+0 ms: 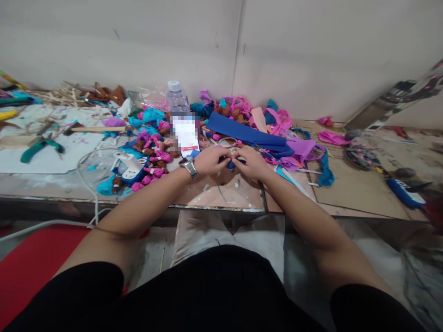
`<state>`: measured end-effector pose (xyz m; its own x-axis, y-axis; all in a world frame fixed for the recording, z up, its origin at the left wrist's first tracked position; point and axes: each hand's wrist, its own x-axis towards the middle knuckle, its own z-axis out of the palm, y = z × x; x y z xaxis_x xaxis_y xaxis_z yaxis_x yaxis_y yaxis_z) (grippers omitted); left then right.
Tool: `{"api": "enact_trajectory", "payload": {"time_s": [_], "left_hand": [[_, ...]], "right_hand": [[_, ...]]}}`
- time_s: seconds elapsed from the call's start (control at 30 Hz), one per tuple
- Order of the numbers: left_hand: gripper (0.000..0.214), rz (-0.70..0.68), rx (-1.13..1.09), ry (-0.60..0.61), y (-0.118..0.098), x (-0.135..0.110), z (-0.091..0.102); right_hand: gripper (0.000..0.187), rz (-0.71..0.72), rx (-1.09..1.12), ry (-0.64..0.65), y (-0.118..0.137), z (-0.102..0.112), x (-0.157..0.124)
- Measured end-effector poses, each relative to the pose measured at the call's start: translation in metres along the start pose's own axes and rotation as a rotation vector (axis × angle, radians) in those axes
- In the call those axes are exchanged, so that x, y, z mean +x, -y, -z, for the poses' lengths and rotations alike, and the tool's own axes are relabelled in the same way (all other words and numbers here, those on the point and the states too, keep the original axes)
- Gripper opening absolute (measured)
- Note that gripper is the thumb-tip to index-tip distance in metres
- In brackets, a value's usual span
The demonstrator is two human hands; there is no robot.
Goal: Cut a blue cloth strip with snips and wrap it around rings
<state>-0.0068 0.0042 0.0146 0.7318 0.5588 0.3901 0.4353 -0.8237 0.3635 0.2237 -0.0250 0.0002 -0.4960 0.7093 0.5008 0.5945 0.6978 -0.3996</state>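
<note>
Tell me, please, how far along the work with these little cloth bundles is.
Done, it seems: a heap of pink bundles lies by the left hand. In hand: both it and the right hand pinch a small blue piece. Left, probably: the blue cloth and loose pink scraps behind.

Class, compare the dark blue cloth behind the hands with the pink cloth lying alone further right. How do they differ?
The dark blue cloth is long, flat and folded; the pink cloth is small and crumpled. The dark blue cloth lies just behind the right hand, among other scraps; the pink cloth lies apart on the brown board. Both are cloth on the bench.
</note>
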Motion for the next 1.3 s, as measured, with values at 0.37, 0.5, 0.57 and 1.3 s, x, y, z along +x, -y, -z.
{"api": "enact_trajectory", "payload": {"time_s": [0.37, 0.5, 0.57, 1.3], "left_hand": [[0.02, 0.013, -0.018, 0.063, -0.0012, -0.0024, 0.0019], [0.02, 0.029, 0.034, 0.073, -0.0001, -0.002, 0.0051], [0.021, 0.029, 0.04, 0.066, 0.0001, -0.0015, 0.0064], [0.027, 0.043, -0.085, 0.124, 0.0021, -0.0008, 0.008]], "right_hand": [[0.011, -0.004, -0.083, 0.001, 0.0004, 0.0021, -0.0006], [0.011, -0.03, -0.079, -0.01, 0.0014, 0.0046, -0.0005], [0.012, -0.036, -0.061, -0.013, 0.0019, 0.0054, 0.0], [0.02, 0.011, -0.072, 0.042, 0.0028, 0.0038, 0.0013]]}}
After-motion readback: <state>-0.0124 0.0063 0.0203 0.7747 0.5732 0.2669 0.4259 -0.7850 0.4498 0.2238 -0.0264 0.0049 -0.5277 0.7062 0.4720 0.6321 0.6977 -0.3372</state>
